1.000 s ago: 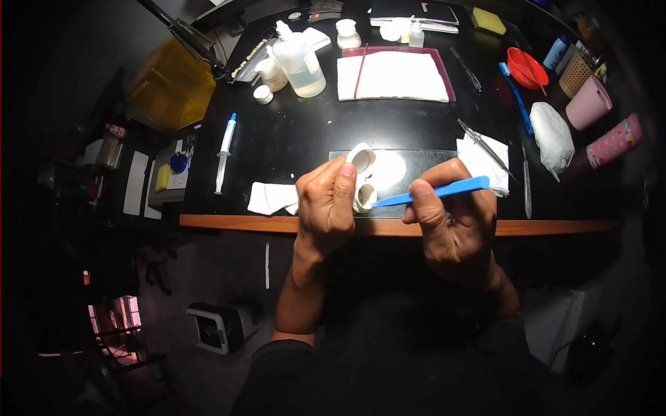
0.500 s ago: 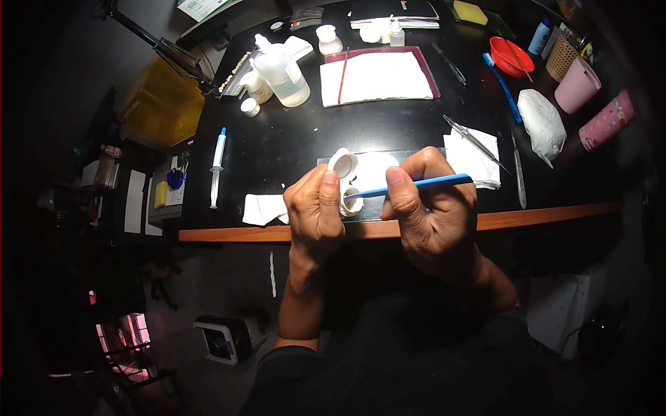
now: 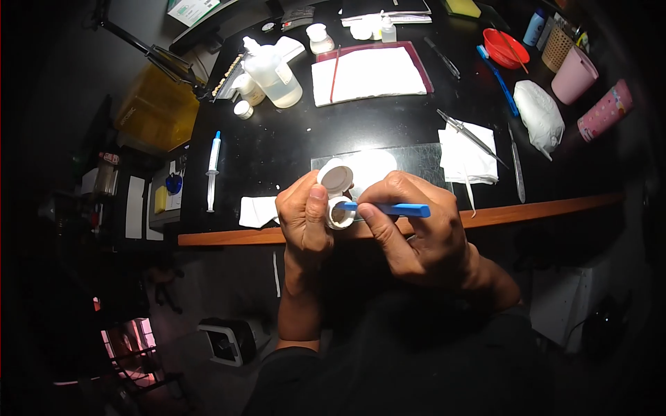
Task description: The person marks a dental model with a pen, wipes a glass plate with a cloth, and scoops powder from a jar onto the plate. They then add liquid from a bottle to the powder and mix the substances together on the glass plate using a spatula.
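Bench: black-topped, wood-edged.
Right hand: fingers pinch a blue spatula.
Left hand: fingers closed around a white jar, lid raised.
Jar: near the bench's front edge; over-tilting could spill its contents.
Spatula: tip at the jar's mouth; prying against the rim could jolt it.

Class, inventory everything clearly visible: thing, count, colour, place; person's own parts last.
open jar: 1, white, left hand
flat stick: 1, blue, right hand
desk: 1, black, centre
syringe: 1, blue-tipped, left
large bottle: 1, clear, back left
pots: several, white, back
towel: 1, white, back centre
bowl: 1, red, back right
toothbrush: 1, blue, right
metal tools: several, grey, right
bag: 1, white, right
cup, tube: 1 each, pink, right
box: 1, yellow, left
bin: 1, grey, floor
hands: 2, bare, desk's near edge
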The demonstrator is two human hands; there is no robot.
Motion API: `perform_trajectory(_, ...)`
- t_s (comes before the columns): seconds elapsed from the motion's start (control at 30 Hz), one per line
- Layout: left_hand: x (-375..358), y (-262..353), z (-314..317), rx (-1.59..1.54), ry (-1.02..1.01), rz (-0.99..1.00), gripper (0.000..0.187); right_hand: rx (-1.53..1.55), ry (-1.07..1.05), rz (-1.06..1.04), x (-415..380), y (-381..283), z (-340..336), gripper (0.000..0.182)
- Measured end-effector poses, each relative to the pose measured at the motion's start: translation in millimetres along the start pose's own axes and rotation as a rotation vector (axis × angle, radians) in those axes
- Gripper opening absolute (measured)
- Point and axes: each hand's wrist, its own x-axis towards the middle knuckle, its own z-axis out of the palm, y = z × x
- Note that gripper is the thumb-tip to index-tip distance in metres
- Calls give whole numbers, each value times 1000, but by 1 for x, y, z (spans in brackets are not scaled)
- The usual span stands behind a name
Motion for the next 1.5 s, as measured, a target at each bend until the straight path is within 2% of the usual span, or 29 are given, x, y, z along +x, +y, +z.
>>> perform_trajectory(0.2,0,7,-1,-1,-21,9,54,35,26,20,-4,1,8,2)
perform_trajectory(0.4,2,6,2,-11,-11,12,54,167,97,200,-14,4,13,8)
perform_trajectory(0.5,0,9,-2,24,-29,-95,59,265,102,309,-18,4,9,9)
perform_trajectory(0.6,-3,2,-5,11,-20,-153,59,376,215,367,-19,5,10,14)
perform_trajectory(0.8,-3,-7,-8,80,-41,-133,55,374,246,449,-25,6,4,13)
perform_trajectory(1.03,-3,-3,-9,214,-27,-211,51,392,313,523,-26,5,-6,18)
perform_trajectory(1.27,-4,-3,-6,156,45,-230,51,343,451,518,-47,10,-18,16)
perform_trajectory(1.4,-2,-3,-1,111,88,-195,45,271,438,564,-56,0,-18,12)
perform_trajectory(1.5,0,-2,5,77,128,-173,44,196,409,520,-64,5,-15,12)
